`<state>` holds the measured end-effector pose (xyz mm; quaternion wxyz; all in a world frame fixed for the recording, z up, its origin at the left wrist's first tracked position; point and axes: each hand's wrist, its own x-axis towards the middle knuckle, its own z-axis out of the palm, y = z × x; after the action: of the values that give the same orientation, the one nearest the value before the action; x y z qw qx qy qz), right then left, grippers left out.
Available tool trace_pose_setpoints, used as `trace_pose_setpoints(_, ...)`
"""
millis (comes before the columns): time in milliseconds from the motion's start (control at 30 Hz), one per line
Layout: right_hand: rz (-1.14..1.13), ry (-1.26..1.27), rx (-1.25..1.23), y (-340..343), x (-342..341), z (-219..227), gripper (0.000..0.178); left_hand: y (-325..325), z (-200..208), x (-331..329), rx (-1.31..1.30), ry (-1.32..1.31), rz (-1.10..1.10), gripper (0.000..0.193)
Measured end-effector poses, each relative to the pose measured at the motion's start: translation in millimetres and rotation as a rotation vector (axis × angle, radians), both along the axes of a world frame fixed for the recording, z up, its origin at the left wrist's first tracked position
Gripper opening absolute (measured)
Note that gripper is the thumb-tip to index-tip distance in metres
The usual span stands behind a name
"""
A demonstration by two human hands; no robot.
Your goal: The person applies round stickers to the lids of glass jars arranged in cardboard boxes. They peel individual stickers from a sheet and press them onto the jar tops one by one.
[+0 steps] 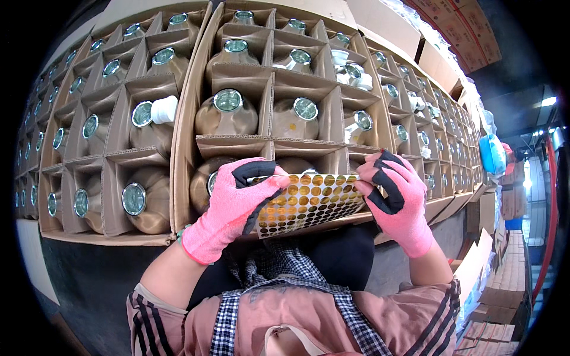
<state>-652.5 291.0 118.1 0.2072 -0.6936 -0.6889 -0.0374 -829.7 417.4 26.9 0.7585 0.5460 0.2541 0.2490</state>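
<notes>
A white sheet of round gold stickers [310, 203] is stretched between my hands, tilted over the front edge of a divided cardboard box [234, 145]. My left hand [234, 196], in a pink glove with dark fingertips, pinches its upper left part. In a matching glove, my right hand [396, 199] grips the upper right corner. Behind the sheet, round glass bottles [228, 118] stand upright in the box cells, their mouths rimmed in silver. The sheet and gloves partly cover the nearest row. A small gold dot shows on one bottle [295, 121].
To the left stands another divided box with bottles [145, 199]; a white stopper [164, 110] leans by one neck. White stoppers [356, 77] lie in a far cell. More bottle boxes [439, 130] continue right. Cardboard stacks [502, 279] and a blue basin [492, 154] are farther right.
</notes>
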Motion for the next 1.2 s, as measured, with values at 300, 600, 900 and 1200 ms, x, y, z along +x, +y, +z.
trace_pose_setpoints(300, 0.041, 0.104, -0.001, 3, 5, 5, 0.017, -1, -2, 0, -0.109, -0.042, 0.002, 0.013)
trace_pose_setpoints(600, 0.373, -0.033, -0.245, 161, -7, -40, 0.015, -8, -11, 8, 0.198, 0.020, -0.348, 0.021)
trace_pose_setpoints(900, 0.470, -0.351, -0.422, 214, -41, -108, 0.018, -9, -11, 6, 0.334, -0.045, -0.454, 0.021)
trace_pose_setpoints(1200, 0.536, -0.598, -0.327, 218, -50, -103, 0.027, -9, -15, 6, 0.321, -0.111, -0.363, 0.024)
